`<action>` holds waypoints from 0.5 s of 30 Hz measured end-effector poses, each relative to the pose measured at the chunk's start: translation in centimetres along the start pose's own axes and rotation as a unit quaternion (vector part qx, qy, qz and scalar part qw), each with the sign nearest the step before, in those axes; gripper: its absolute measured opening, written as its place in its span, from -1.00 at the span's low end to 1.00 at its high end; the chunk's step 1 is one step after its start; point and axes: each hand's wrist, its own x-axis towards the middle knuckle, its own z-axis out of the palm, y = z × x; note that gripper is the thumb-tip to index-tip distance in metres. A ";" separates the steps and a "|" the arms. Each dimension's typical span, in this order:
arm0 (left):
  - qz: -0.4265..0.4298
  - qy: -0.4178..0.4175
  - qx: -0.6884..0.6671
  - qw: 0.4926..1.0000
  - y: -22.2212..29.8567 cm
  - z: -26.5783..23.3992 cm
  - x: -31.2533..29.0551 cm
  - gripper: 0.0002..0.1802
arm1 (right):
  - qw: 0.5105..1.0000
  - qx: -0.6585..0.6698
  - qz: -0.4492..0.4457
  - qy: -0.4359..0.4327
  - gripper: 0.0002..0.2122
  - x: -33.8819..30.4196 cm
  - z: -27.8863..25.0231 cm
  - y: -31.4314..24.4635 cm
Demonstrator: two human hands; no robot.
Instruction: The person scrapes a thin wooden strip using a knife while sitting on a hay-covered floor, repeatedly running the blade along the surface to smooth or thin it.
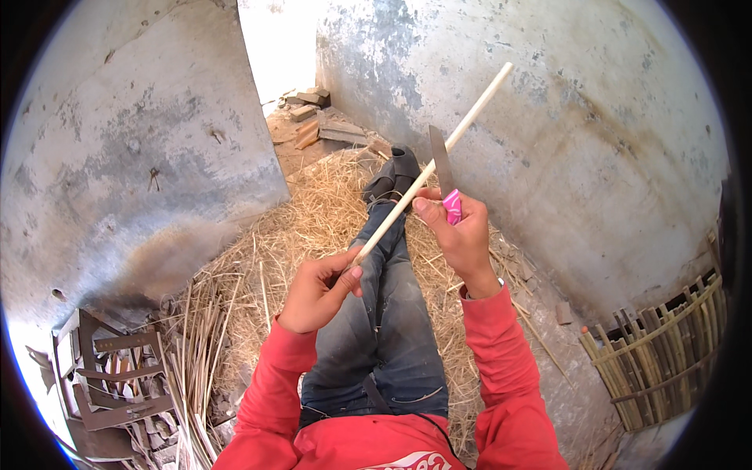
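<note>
A pale, slender stick (419, 181) slants across the centre of the frame, its lower end in the left hand (317, 291), whose thumb and fingers pinch it, and its far end reaching up toward the upper right. The right hand (462, 239) grips the pink handle of a knife (453, 207), with its fingertips at the stick; the blade crosses the stick in view, though whether the edge touches it I cannot tell. Beneath are outstretched legs in dark jeans (376, 337), crossed at dark shoes (381, 184), on loose straw (329, 200). At lower left, an open brown frame (129, 410) encloses a jumble of scraps (121, 364), too small to identify, and long thin sticks (200, 345) lie just beside it. At lower right stands a curved, basket-like piece of upright slats (666, 356) bound by crosswise strips; its contents cannot be made out. Bricks (313, 102) lie near the top centre, between worn walls (149, 102).
</note>
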 end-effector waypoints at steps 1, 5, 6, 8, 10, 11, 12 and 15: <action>0.004 -0.001 -0.006 1.000 -0.1 0.1 -0.2 -0.59 | 1.000 0.013 -0.009 0.008 -0.79 0.2 -0.1 0.1; -0.018 0.003 0.004 1.000 0.2 -0.5 -1.1 -0.59 | 0.998 0.043 0.034 0.033 -0.83 0.8 -0.7 -1.6; -0.017 0.002 0.004 1.000 0.2 -0.9 -1.4 -0.59 | 0.995 0.079 0.043 0.047 -0.84 1.1 -0.9 -1.7; -0.021 0.000 0.006 1.000 0.0 -1.7 -2.0 -0.59 | 0.990 0.116 0.050 0.061 -0.84 1.6 -1.4 -2.1; -0.029 -0.008 0.005 1.000 -0.4 -2.8 -2.8 -0.60 | 0.979 0.178 0.068 0.065 -0.85 1.9 -2.2 -2.5; -0.038 -0.017 0.005 0.999 -0.5 -3.2 -3.0 -0.61 | 0.979 0.179 0.068 0.065 -0.85 2.0 -2.4 -2.8; -0.037 -0.018 0.004 0.999 -0.4 -3.4 -3.2 -0.61 | 0.978 0.181 0.063 0.078 -0.84 2.1 -2.8 -3.1; -0.062 -0.007 -0.006 0.998 0.0 -4.1 -3.6 -0.66 | 0.987 0.108 0.028 0.114 -0.82 2.7 -3.9 -2.4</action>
